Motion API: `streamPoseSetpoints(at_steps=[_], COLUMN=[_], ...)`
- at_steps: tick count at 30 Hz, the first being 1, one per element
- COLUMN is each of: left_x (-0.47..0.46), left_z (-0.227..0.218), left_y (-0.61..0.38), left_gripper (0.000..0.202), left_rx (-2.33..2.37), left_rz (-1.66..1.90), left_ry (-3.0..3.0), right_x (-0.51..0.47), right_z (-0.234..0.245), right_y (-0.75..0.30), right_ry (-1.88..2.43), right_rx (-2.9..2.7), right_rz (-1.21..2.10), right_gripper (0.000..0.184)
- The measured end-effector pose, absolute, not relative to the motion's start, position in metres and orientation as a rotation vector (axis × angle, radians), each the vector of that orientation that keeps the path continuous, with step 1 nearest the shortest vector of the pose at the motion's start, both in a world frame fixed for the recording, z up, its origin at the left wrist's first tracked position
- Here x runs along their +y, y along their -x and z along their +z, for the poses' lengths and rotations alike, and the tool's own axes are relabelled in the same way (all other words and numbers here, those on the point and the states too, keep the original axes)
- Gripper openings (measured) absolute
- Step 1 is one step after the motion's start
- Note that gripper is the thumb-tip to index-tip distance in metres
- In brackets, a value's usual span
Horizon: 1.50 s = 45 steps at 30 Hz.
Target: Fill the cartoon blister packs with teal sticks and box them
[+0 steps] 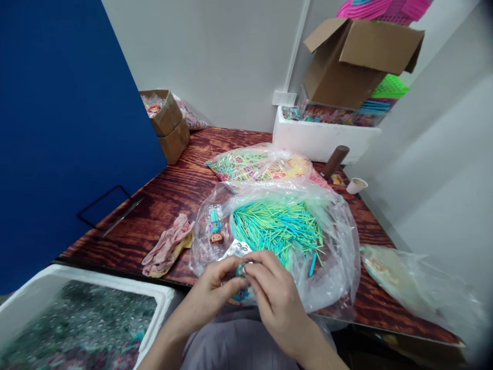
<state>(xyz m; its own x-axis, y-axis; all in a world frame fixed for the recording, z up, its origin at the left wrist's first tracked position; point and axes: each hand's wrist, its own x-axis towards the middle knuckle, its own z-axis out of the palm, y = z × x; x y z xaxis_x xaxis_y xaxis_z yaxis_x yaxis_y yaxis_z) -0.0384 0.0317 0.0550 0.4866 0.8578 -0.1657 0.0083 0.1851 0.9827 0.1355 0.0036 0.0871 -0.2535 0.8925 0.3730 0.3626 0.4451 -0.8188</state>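
Note:
My left hand (211,288) and my right hand (275,293) meet at the table's front edge, fingertips pinched together. Between them is a small clear packet (241,294) with blue and red colours, mostly hidden by the fingers. Just beyond the fingertips lies a white card (236,249) with dark printed marks. A similar packet (215,226), holding a brown-headed, blue-bodied figure, rests on the left part of a spread plastic bag (339,231). Inside that bag is a heap of thin green and blue sticks (277,226), right in front of my hands.
Behind is another bag of coloured sticks (246,164). Pink cloth (169,246) lies left; a foam box of small packets (88,308) sits lower left. A brown cylinder (335,162), paper cup (356,185), plastic bag (412,277) and white foam box (323,139) stand right.

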Motion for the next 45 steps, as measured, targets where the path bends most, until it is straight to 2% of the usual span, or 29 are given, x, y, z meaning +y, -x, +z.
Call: streamPoseSetpoints(at_steps=[3, 5, 7, 13, 17, 21, 24, 27, 31, 38, 45], left_x=[0.047, 0.066, 0.091, 0.173, 0.207, 0.219, 0.213, 0.196, 0.163, 0.085, 0.032], left_z=[0.057, 0.055, 0.049, 0.001, -0.035, -0.053, -0.050, -0.037, -0.020, -0.023, -0.047], left_y=[0.053, 0.064, 0.074, 0.078, 0.075, 0.078, 0.079, 0.078, 0.074, 0.055, 0.041], left_gripper=[0.027, 0.027, 0.028, 0.034, 0.031, 0.023, 0.036, 0.045, 0.035, 0.027, 0.058], left_rx=[0.954, 1.015, 1.092, 1.403, 1.565, 1.692, 1.772, 1.849, 1.828, 1.613, 1.552], left_rz=[0.791, 0.929, 1.092, 1.358, 1.366, 1.301, 1.300, 1.335, 1.278, 1.039, 0.627], left_ry=[-1.248, -1.235, -1.191, -1.190, -1.233, -1.319, -1.382, -1.527, -1.823, -1.989, -2.358], right_x=[0.016, 0.036, 0.063, 0.144, 0.173, 0.177, 0.169, 0.163, 0.167, 0.175, 0.167], right_z=[0.076, 0.061, 0.042, 0.004, -0.003, -0.004, 0.002, 0.006, 0.005, 0.000, -0.010], right_y=[-0.139, -0.149, -0.163, -0.179, -0.167, -0.161, -0.157, -0.146, -0.125, -0.100, -0.100], right_ry=[1.046, 1.112, 1.273, 1.836, 2.019, 2.036, 2.025, 1.987, 2.018, 2.136, 2.183], right_rx=[-1.517, -1.326, -1.415, -2.056, -2.337, -2.363, -2.374, -2.475, -2.564, -2.540, -2.280], right_rz=[1.076, 1.112, 0.906, 0.070, -0.132, -0.123, -0.059, 0.196, 0.370, 0.427, 0.574], right_gripper=[0.025, 0.023, 0.017, 0.025, 0.022, 0.021, 0.023, 0.022, 0.015, 0.027, 0.030])
